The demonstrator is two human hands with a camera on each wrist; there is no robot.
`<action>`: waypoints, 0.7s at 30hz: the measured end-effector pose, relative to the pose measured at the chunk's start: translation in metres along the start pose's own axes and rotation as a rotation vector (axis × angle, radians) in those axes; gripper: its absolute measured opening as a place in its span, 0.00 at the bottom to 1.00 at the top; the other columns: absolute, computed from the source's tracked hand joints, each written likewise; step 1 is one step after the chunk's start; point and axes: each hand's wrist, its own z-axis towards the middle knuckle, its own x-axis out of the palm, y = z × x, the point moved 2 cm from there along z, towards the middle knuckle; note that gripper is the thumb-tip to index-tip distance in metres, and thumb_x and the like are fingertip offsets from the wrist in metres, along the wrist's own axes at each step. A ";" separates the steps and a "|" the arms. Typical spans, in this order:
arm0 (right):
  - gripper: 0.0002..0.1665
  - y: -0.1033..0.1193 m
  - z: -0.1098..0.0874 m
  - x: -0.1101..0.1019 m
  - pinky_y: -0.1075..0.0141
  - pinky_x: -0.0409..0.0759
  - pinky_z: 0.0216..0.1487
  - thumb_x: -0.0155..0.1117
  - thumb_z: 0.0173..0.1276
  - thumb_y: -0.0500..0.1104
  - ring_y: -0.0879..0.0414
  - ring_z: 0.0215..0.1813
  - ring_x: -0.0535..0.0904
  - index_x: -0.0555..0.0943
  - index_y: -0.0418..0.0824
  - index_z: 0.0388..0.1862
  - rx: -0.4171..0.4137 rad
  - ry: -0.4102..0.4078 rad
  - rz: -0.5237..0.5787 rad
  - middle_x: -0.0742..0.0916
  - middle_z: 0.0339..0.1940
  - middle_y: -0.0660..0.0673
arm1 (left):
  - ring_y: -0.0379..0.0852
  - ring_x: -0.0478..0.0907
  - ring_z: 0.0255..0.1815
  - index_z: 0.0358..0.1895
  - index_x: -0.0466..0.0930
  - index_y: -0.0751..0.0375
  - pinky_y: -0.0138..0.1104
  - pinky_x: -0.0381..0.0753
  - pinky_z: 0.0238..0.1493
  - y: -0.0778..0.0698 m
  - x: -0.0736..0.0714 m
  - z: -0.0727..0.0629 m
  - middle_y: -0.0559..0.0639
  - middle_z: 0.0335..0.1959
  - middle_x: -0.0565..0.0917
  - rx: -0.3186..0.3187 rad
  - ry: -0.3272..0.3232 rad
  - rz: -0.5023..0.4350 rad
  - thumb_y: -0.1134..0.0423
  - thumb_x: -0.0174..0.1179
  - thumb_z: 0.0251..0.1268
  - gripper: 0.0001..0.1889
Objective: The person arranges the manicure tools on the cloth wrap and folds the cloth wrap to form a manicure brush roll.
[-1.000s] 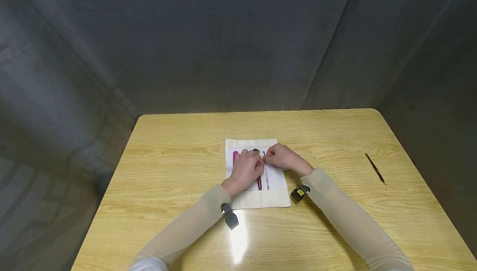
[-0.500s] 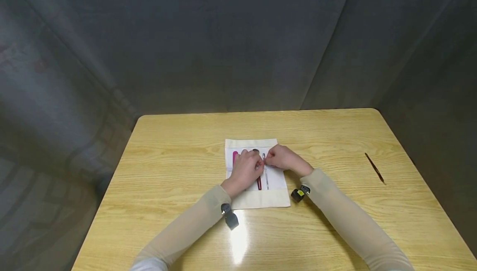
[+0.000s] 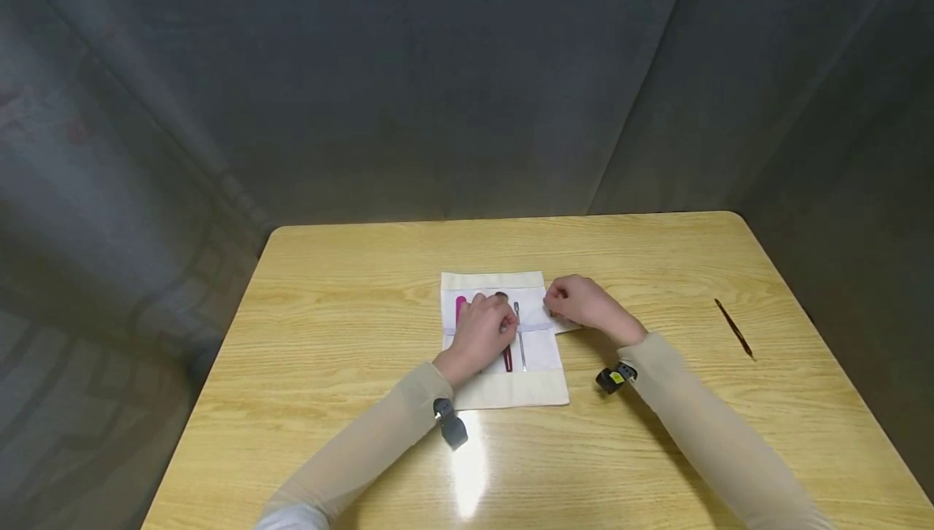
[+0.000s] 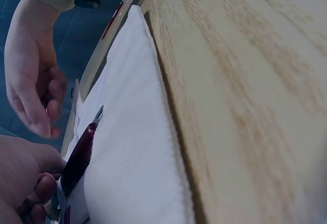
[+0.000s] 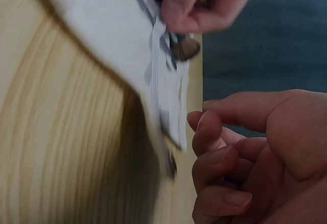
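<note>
An off-white cloth tool roll [image 3: 511,391] lies flat on the table with a thin elastic band [image 3: 536,326] across it. My left hand [image 3: 481,327] rests over its middle and pinches the band between thumb and finger, plainest in the right wrist view. Under and beside that hand are a pink handle [image 3: 460,305], a makeup brush with a dark red handle [image 3: 508,360] and a slim metal tool [image 3: 521,352]. My right hand [image 3: 584,301] hovers by the roll's right edge, its fingers [image 5: 217,163] loosely bent and holding nothing.
A thin dark double-ended tool [image 3: 734,329] lies alone on the right side of the wooden table [image 3: 328,311]. Grey curtains [image 3: 438,84] hang behind and on both sides. A small part of the cloth [image 3: 565,326] sticks out under the right hand.
The right hand has let go of the slim metal tool and moved right, to the roll's edge. The band now shows across the metal tool. The left hand has stayed put.
</note>
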 end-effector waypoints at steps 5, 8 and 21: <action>0.11 -0.019 -0.018 -0.019 0.62 0.70 0.27 0.56 0.74 0.41 0.55 0.23 0.72 0.80 0.35 0.34 -0.014 -0.060 -0.020 0.81 0.23 0.44 | 0.42 0.69 0.35 0.31 0.85 0.47 0.37 0.64 0.38 0.000 0.000 0.000 0.40 0.33 0.79 0.007 0.000 -0.023 0.62 0.66 0.57 0.03; 0.10 -0.031 -0.029 -0.030 0.61 0.70 0.28 0.56 0.74 0.40 0.54 0.24 0.72 0.80 0.35 0.36 -0.021 -0.099 -0.038 0.81 0.24 0.43 | 0.42 0.68 0.34 0.31 0.85 0.46 0.37 0.64 0.38 -0.001 0.000 0.000 0.40 0.33 0.78 0.011 -0.003 -0.031 0.61 0.66 0.57 0.02; 0.17 -0.084 -0.079 -0.072 0.58 0.71 0.32 0.52 0.77 0.46 0.53 0.28 0.74 0.80 0.33 0.41 0.071 -0.173 -0.077 0.82 0.28 0.43 | 0.43 0.67 0.35 0.35 0.86 0.48 0.37 0.63 0.39 -0.006 0.001 0.002 0.39 0.29 0.73 0.021 0.024 0.008 0.57 0.65 0.61 0.03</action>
